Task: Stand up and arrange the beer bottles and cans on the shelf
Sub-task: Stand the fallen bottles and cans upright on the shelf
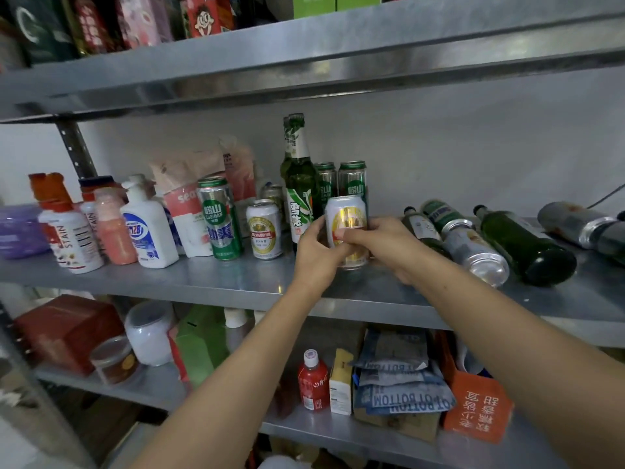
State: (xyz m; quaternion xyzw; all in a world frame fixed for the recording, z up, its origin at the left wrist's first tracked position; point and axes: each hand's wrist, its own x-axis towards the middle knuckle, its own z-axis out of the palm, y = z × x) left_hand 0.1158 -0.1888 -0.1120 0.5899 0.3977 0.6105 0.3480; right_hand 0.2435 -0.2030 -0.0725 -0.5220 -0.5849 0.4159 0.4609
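White-and-gold can point(346, 220) stands upright, clasped between left hand point(316, 250) and right hand point(384, 243).

white pump bottle point(147, 228) | stain-remover bottle point(72, 243) | red box point(67, 330) below

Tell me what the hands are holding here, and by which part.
Both hands grip one upright white-and-gold beer can by its sides: the left hand on its left side, the right hand across its lower front and right side.
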